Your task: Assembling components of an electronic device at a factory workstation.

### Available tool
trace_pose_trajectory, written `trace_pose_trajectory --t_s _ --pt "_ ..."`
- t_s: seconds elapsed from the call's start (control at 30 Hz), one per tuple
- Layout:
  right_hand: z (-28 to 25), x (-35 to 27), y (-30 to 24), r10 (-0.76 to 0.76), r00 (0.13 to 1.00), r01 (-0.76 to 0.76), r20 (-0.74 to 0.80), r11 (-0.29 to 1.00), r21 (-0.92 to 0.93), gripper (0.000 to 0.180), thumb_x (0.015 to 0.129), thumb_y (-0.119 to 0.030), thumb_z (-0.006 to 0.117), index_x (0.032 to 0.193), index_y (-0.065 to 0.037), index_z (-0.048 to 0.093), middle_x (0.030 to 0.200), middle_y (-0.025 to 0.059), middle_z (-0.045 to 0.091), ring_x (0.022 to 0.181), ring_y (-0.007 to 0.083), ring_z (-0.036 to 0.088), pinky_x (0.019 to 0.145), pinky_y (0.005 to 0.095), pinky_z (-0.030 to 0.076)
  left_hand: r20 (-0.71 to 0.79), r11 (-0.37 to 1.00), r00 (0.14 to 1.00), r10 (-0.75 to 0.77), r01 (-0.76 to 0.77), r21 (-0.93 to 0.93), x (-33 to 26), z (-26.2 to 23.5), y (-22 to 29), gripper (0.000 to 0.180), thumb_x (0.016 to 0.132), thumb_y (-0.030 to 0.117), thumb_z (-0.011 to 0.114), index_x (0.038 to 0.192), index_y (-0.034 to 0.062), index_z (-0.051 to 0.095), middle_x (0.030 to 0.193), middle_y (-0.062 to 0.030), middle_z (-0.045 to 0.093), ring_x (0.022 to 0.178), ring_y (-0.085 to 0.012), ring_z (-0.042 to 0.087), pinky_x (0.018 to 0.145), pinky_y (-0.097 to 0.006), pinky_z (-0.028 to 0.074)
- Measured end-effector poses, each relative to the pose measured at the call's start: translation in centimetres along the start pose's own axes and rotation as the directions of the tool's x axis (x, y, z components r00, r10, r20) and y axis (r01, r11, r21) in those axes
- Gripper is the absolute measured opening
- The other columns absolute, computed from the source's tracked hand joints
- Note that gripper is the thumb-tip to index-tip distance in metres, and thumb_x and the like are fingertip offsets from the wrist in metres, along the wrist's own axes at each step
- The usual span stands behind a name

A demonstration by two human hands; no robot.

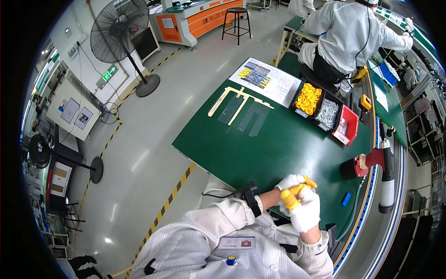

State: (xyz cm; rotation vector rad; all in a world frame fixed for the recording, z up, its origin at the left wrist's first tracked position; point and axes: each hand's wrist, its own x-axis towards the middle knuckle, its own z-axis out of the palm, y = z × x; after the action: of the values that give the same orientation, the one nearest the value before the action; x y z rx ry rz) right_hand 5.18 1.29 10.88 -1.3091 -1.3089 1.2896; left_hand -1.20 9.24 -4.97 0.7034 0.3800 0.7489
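My left hand (pixel 290 182) and my right hand (pixel 306 211) meet above the near edge of a green-topped table (pixel 278 156). Both wear white gloves with yellow fingertips. Their fingers are curled in and pressed close together; whatever lies between them, if anything, is hidden. A small blue block (pixel 346 199) lies on the table to the right of my hands. Beyond it, at the table's right edge, is a red and black tool-like device (pixel 367 165) beside a white cylinder (pixel 386 193). A black strap with a small device (pixel 251 195) is round my left wrist.
Farther back sit a black bin of yellow parts (pixel 308 98), a black bin of silvery metal parts (pixel 327 113) and a red bin (pixel 349 124). A cream frame-shaped piece (pixel 237 106) and a printed sheet (pixel 283 86) lie left of them. A co-worker (pixel 346 37) sits beyond.
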Motion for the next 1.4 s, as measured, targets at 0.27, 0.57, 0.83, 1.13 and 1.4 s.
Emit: trace_pose_trajectory --t_s 0.27,0.57,0.83,1.13,1.4 --pt "5.5 -4.2 3.4 -0.316 0.948 0.256 0.041 0.677 -0.690 0.027 0.083 -0.021 0.090 0.099 -0.004 0.078 0.087 0.0115 0.073 0.075 0.0317 0.074 0.069 0.0384 0.060 -0.197 0.997 0.979 -0.050 0.038 -0.068 0.5 0.6 2.1 0.021 0.100 0.000 0.070 0.120 -0.0049 0.074 0.118 -0.0119 0.076 0.107 -0.0179 0.072 0.100 -0.031 0.059" --pt "5.3 -3.9 4.0 -0.309 0.950 0.237 0.034 0.650 -0.722 0.025 0.082 -0.018 0.086 0.097 -0.002 0.073 0.086 0.0125 0.070 0.070 0.0322 0.071 0.067 0.0393 0.059 -0.218 0.950 0.973 0.083 -0.011 0.312 0.7 0.8 2.5 0.026 0.091 0.009 0.086 0.114 0.0009 0.077 0.112 -0.0067 0.079 0.100 -0.0122 0.072 0.093 -0.026 0.057" --pt "4.2 -4.0 5.7 -0.169 0.985 0.134 -0.045 0.895 -0.425 0.020 0.082 -0.014 0.083 0.093 -0.002 0.072 0.091 0.0138 0.072 0.075 0.0326 0.072 0.071 0.0393 0.059 -0.204 0.969 0.979 -0.012 0.062 0.240 0.8 0.0 3.1 0.028 0.095 0.005 0.077 0.121 -0.0022 0.073 0.117 -0.0105 0.076 0.107 -0.0168 0.073 0.099 -0.030 0.059" --pt "2.7 -4.6 6.2 0.189 0.981 -0.195 0.050 0.962 0.191 0.019 0.092 -0.009 0.077 0.106 0.001 0.069 0.087 0.0072 0.070 0.071 0.0130 0.067 0.065 0.0276 0.053 -0.142 0.991 0.990 -0.006 0.025 0.131 1.1 -0.6 2.1 0.033 0.099 0.019 0.078 0.124 -0.0025 0.072 0.121 -0.0100 0.075 0.109 -0.0168 0.072 0.101 -0.029 0.056" --pt "2.1 -4.7 4.5 0.464 0.873 -0.483 0.150 0.864 0.140 0.021 0.103 -0.013 0.071 0.118 0.002 0.070 0.088 0.0039 0.071 0.067 0.0088 0.059 0.062 0.0257 0.048 -0.066 0.935 0.973 -0.221 0.192 -0.298 0.8 -0.6 3.5 0.028 0.101 0.004 0.070 0.127 -0.0067 0.068 0.122 -0.0131 0.074 0.116 -0.0189 0.071 0.109 -0.033 0.058"
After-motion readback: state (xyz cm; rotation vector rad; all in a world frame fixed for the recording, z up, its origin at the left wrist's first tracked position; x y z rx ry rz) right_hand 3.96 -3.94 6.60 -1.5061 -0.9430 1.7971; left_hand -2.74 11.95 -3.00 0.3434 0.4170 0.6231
